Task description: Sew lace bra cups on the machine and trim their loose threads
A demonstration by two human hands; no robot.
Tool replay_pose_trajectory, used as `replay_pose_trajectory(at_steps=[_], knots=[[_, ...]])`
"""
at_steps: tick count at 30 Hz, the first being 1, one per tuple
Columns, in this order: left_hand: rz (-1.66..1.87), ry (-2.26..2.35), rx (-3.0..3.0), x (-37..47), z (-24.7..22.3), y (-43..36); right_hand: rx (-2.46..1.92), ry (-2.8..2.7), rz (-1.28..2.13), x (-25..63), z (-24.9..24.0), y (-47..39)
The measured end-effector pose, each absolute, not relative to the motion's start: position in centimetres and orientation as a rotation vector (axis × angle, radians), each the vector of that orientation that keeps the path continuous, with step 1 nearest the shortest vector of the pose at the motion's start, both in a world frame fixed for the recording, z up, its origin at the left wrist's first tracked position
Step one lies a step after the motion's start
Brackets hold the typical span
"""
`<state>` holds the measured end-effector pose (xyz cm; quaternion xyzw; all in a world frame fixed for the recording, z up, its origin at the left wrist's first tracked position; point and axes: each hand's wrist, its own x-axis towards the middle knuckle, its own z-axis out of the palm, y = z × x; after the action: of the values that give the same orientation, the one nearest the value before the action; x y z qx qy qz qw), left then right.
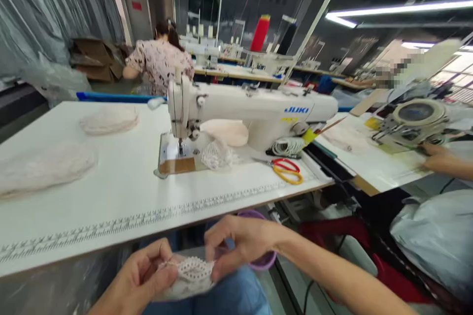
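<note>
A small white lace-trimmed fabric piece [194, 270] is stretched between my hands, above my lap and below the table's front edge. My left hand [148, 270] pinches its left end between thumb and fingers. At its right end, my right hand [236, 246] grips the lace edge, fingers bent and thumb pressed in. Beyond them on the table stands a white sewing machine [236, 108] with its needle over the metal plate. Another white lace piece [216, 155] lies beside the needle area. Scissors [286, 167] with red and yellow handles rest to its right.
Pale fabric bundles [48, 165] lie on the left of the white table [129, 182]. A printed ruler strip [148, 216] runs along the front. Behind my right hand is a purple bin [264, 261]. A co-worker's hand [443, 157] is at another machine [417, 118] on the right.
</note>
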<state>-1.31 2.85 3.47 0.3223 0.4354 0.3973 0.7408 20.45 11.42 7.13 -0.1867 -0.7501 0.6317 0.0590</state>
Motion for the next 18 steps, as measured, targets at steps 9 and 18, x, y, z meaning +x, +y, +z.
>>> replay_pose_trajectory(at_steps=[9, 18], knots=[[0.597, 0.825, 0.667, -2.2, 0.9, 1.4, -0.391, -2.327, 2.113, 21.9, 4.2, 10.9], [0.514, 1.059, 0.915, -1.3, 0.6, 1.9, -0.689, -2.157, 2.191, 21.7, 2.4, 9.2]])
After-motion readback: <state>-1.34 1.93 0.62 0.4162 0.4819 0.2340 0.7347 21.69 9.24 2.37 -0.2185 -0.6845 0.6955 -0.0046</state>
